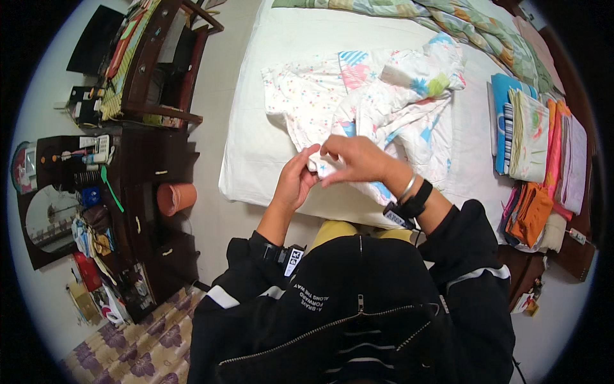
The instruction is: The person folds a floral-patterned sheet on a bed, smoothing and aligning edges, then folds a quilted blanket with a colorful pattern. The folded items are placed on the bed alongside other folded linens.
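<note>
A white printed cotton cloth (307, 101), patterned with small stars and blue, pink and green patches, lies rumpled on the bed's white sheet (254, 153). My left hand (295, 180) is at its near edge, palm turned up, with a bit of the cloth between thumb and fingers. Just to the right, my right hand (352, 158) is arched over the same edge, thumb and fingers curved apart. Whether its fingertips touch the cloth cannot be told. The far right part of the cloth is bunched up in a heap.
Folded fabrics (527, 134) stand in stacks at the bed's right side, with an orange folded cloth (530, 213) nearer. A green checked quilt (412, 12) lies across the far end. To the left are an orange bin (176, 198) and a dark wooden cabinet (144, 168).
</note>
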Demonstrator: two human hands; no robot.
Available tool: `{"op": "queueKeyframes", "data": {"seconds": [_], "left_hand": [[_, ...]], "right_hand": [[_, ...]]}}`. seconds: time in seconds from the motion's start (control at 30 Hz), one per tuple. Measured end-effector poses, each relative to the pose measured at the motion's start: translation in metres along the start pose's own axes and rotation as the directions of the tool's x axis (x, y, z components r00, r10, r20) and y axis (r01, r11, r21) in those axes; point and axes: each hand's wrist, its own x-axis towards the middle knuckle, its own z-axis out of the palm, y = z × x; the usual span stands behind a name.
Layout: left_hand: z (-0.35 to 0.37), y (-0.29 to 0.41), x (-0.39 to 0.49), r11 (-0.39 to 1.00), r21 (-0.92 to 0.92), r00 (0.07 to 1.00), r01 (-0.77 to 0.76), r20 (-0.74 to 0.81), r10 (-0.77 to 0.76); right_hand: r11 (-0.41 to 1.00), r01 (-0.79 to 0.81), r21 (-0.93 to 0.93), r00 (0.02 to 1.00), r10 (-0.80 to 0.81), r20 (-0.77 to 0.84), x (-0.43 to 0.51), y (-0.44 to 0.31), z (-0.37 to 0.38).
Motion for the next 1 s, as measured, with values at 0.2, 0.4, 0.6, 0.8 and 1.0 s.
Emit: {"op": "queueKeyframes", "data": {"seconds": [0.2, 0.4, 0.6, 0.8, 1.0], "left_hand": [[-0.014, -0.001, 0.011, 0.984, 0.18, 0.999, 0.003, -0.054, 0.007], [-0.019, 0.006, -0.005, 0.868, 0.481, 0.989, -0.124, -0.011, 0.148], [-0.006, 0.001, -0.025, 0.898, 0.388, 0.978, -0.207, 0.086, 0.188], [0.003, 0.003, -0.027, 0.971, 0.225, 0.988, -0.074, -0.116, 0.102], [0.002, -0.007, -0.008, 0.773, 0.634, 0.992, -0.038, -0.071, 0.107]], "right_hand": [[0.973, -0.149, 0.174, 0.978, 0.171, -0.118, -0.012, 0.019, 0.043], [0.941, -0.255, 0.223, 0.779, 0.337, -0.529, -0.012, 0.019, 0.035], [1.0, -0.019, 0.001, 0.968, 0.019, -0.25, -0.007, -0.017, 0.057], [1.0, -0.006, 0.027, 0.995, 0.008, -0.096, -0.018, -0.023, 0.049], [0.995, 0.024, -0.096, 1.0, -0.024, 0.004, -0.029, -0.017, 0.052]]}}
